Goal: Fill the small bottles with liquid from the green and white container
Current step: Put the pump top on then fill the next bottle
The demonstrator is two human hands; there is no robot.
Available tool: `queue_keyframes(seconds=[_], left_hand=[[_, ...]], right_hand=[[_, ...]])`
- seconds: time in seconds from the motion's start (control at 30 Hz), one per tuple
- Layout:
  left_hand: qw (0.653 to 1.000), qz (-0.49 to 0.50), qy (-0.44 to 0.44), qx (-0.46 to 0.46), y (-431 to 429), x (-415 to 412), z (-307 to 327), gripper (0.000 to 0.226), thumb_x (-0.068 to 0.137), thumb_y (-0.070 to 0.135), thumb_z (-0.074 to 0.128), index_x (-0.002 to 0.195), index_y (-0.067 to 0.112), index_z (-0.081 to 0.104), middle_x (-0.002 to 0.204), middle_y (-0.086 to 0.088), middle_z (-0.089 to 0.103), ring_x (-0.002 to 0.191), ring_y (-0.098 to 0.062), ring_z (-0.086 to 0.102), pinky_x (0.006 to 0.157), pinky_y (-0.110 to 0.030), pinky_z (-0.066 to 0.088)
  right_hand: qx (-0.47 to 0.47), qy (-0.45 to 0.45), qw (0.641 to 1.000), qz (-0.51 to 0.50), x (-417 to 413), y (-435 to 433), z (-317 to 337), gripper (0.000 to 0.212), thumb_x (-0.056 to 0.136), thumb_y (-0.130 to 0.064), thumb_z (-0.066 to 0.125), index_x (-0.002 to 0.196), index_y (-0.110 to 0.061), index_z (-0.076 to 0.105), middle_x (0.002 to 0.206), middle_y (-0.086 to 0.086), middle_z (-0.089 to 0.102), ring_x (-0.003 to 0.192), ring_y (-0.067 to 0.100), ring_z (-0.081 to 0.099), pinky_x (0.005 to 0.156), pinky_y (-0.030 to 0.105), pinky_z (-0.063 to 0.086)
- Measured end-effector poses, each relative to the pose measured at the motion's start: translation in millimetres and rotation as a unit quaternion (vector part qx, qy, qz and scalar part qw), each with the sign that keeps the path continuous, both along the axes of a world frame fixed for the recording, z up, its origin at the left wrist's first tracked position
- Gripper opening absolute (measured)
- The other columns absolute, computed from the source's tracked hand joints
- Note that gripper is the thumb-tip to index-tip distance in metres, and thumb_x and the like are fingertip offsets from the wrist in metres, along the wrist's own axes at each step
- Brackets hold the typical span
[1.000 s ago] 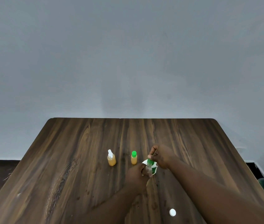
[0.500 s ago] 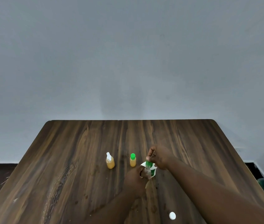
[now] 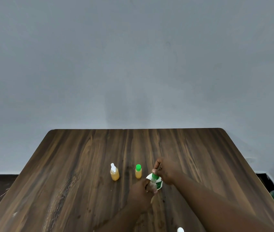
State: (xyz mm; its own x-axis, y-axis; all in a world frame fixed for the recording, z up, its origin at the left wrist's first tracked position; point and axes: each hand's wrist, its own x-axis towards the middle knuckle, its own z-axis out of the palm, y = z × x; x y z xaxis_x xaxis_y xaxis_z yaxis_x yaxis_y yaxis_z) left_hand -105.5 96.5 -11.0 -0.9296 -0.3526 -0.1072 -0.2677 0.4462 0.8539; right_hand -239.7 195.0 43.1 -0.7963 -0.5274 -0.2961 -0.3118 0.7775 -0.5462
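Since our right hand (image 3: 165, 171) has barely shifted on the green cap (image 3: 154, 175) from a second ago, we're probably still twisting it. Our left hand (image 3: 141, 191) grips the clear small bottle (image 3: 152, 185), green and white container (image 3: 158, 183) just behind. Two filled bottles (image 3: 138, 172) stand at 10 o'clock on the tabletop (image 3: 82, 164).

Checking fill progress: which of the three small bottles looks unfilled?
The clear one in the left hand, small bottle; the white-nozzle bottle and green-capped bottle hold amber liquid.
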Motion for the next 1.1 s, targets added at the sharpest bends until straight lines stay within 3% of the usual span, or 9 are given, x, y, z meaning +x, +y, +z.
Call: queue_keyframes(seconds=[0.1,0.23,0.37,0.5,0.57,0.67,0.83,0.97,1.1], left_hand=[[1.0,0.014,0.013,0.014,-0.6,-3.4,0.2,0.011,0.085,0.012,0.069,0.077,0.02,0.07,0.088,0.022,0.072,0.085,0.004,0.066,0.071,-0.006,0.042],[1.0,0.002,-0.001,0.002,-0.3,-0.9,0.4,0.021,0.084,0.013,0.068,0.071,0.029,0.065,0.086,0.026,0.071,0.086,0.005,0.066,0.072,-0.006,0.043],[1.0,0.013,0.011,0.009,-0.2,-1.8,0.6,0.011,0.084,0.011,0.068,0.078,0.02,0.07,0.087,0.026,0.072,0.087,0.005,0.066,0.073,-0.006,0.043],[1.0,0.002,0.012,-0.001,-2.2,-2.8,2.9,0.009,0.083,0.007,0.068,0.076,0.011,0.069,0.08,0.033,0.068,0.082,0.01,0.063,0.068,-0.005,0.041],[1.0,0.006,0.025,0.003,-2.4,-0.4,-0.3,0.005,0.083,0.005,0.067,0.078,0.006,0.069,0.083,0.027,0.07,0.082,0.008,0.064,0.069,-0.005,0.041],[0.999,0.02,0.026,0.016,-1.2,-2.6,2.4,0.008,0.083,0.008,0.068,0.077,0.013,0.069,0.086,0.021,0.072,0.085,0.004,0.067,0.071,-0.006,0.043],[1.0,0.0,0.001,0.002,-1.2,-1.3,2.4,0.036,0.084,0.01,0.069,0.062,0.035,0.056,0.077,0.03,0.068,0.082,0.008,0.064,0.071,-0.005,0.042],[1.0,0.025,0.005,0.014,-2.1,-2.7,4.1,0.009,0.084,0.014,0.069,0.078,0.02,0.071,0.087,0.023,0.072,0.085,0.004,0.066,0.074,-0.009,0.046],[1.0,0.004,0.006,-0.004,-2.4,-0.6,7.9,0.012,0.086,0.007,0.067,0.074,0.01,0.066,0.078,0.036,0.066,0.081,0.012,0.062,0.068,-0.004,0.04]], right_hand=[[-0.016,-0.022,1.0,-0.005,-6.8,-4.4,2.4,0.021,0.082,-0.026,0.076,0.071,-0.027,0.058,0.073,-0.007,0.064,0.08,0.017,0.068,0.073,0.043,0.06],[-0.002,0.013,1.0,-0.004,-2.0,0.7,-3.7,0.026,0.084,-0.029,0.074,0.069,-0.031,0.052,0.069,-0.012,0.058,0.072,0.005,0.058,0.069,0.03,0.051],[0.005,-0.009,1.0,-0.011,-4.8,-5.1,1.9,0.023,0.082,-0.03,0.076,0.07,-0.028,0.056,0.073,-0.008,0.064,0.078,0.012,0.067,0.073,0.039,0.06],[0.004,0.012,1.0,-0.018,-1.9,-4.4,-0.7,0.024,0.086,-0.028,0.073,0.073,-0.028,0.054,0.073,-0.012,0.059,0.072,0.005,0.057,0.063,0.025,0.051],[0.02,0.021,1.0,-0.011,-0.3,-5.1,-0.8,0.023,0.086,-0.031,0.073,0.073,-0.028,0.054,0.075,-0.011,0.061,0.075,0.007,0.059,0.068,0.029,0.054],[0.012,-0.004,1.0,-0.006,-4.9,-7.3,3.2,0.023,0.084,-0.031,0.075,0.071,-0.029,0.056,0.075,-0.008,0.066,0.078,0.012,0.067,0.075,0.04,0.061],[0.007,0.021,1.0,-0.002,-0.6,-2.1,-0.7,0.024,0.085,-0.032,0.073,0.071,-0.031,0.053,0.074,-0.011,0.06,0.08,0.01,0.062,0.075,0.035,0.055],[-0.003,-0.009,1.0,-0.006,-4.0,-6.4,3.1,0.021,0.084,-0.03,0.074,0.073,-0.028,0.057,0.077,-0.009,0.064,0.08,0.013,0.065,0.072,0.036,0.058],[0.009,0.016,1.0,-0.007,-2.0,-2.8,-2.0,0.018,0.086,-0.03,0.073,0.077,-0.026,0.058,0.078,-0.011,0.062,0.08,0.01,0.061,0.072,0.031,0.053]])
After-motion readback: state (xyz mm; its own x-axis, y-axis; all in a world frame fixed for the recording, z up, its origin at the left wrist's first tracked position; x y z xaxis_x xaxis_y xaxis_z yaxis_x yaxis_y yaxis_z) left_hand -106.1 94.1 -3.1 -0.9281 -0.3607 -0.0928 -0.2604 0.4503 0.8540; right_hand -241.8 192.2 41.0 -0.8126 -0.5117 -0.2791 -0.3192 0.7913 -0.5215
